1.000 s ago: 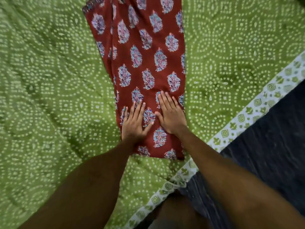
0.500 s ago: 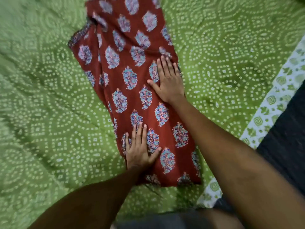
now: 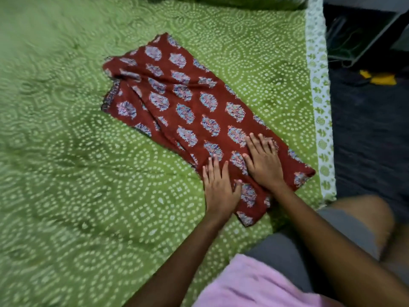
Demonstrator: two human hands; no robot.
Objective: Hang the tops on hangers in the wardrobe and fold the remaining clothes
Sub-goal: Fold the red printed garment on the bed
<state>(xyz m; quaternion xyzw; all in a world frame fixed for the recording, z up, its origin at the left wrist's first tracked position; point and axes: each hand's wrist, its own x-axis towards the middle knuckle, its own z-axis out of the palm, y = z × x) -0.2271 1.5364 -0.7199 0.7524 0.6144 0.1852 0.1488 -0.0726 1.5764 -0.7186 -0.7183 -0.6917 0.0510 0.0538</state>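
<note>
Both hands lie flat at the garment's near end again — the left hand [image 3: 221, 191] with fingers straight and close together, the right hand [image 3: 264, 161], half a second ago reaching up the cloth, drawn back just beside it, fingers slightly spread. One red printed garment [image 3: 188, 111] stretches beyond the fingertips across one green bedspread [image 3: 66, 173] — smoothed, I judge, and ready to fold.

Matt red printed cloth garment [image 3: 199, 111], soft creased weave, on matt green dotted cotton bedsheet [image 3: 66, 173]
</note>
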